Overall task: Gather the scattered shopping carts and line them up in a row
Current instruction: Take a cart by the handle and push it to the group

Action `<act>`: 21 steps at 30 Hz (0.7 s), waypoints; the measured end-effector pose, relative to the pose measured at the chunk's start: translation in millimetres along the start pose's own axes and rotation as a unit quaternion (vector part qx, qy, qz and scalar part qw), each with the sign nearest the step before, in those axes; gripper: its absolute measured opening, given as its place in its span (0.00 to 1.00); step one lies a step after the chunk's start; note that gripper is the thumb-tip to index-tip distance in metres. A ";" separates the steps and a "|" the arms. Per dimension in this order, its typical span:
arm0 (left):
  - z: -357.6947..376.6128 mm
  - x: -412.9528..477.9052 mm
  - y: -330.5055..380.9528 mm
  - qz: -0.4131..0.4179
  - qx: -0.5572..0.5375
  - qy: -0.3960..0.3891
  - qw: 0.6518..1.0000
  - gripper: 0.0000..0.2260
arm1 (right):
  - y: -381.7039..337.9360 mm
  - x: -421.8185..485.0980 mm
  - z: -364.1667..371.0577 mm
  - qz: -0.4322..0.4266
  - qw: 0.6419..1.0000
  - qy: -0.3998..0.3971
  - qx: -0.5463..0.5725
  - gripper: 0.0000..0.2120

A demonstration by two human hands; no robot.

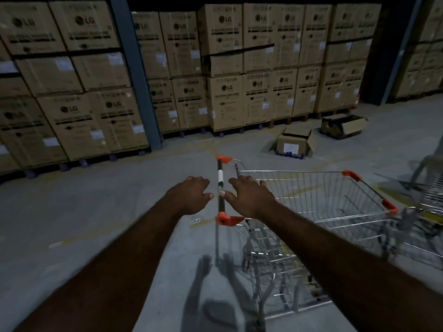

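Note:
A wire shopping cart (pixel 311 200) with orange corner caps stands on the concrete floor, its basket pointing right. Its black handle bar (pixel 221 185) with orange ends runs away from me at the centre. My left hand (pixel 191 195) hovers just left of the bar with loosely curled fingers and holds nothing. My right hand (pixel 249 197) is spread just right of the bar over the basket's near end, its thumb tip at the bar, not gripping it. Part of a second cart (pixel 431 202) shows at the right edge, close to the first cart's front; whether they touch I cannot tell.
Stacked cardboard boxes (pixel 227 92) on pallets wall off the far side, with a blue steel column (pixel 136 75) among them. Two open cartons (pixel 293 143) (pixel 345 127) lie on the floor beyond the cart. Grey floor (pixel 96 212) stretches to the left.

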State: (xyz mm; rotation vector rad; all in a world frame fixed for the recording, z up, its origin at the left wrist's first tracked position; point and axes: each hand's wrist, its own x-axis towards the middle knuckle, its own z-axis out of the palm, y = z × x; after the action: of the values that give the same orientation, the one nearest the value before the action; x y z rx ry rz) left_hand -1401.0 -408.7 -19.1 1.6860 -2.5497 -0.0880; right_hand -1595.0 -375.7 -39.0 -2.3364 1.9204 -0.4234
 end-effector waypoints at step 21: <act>103.4 294.5 -124.6 0.256 0.049 -0.074 0.962 0.15 | -0.5 215.5 184.9 0.271 0.960 -0.042 0.049 0.32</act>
State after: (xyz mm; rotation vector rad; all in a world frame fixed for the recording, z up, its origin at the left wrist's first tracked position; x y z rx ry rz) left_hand -1412.2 -728.3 -122.5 1.0215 -3.0573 -0.0539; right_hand -1508.1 -605.0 -182.2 -1.6363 2.3116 -0.3471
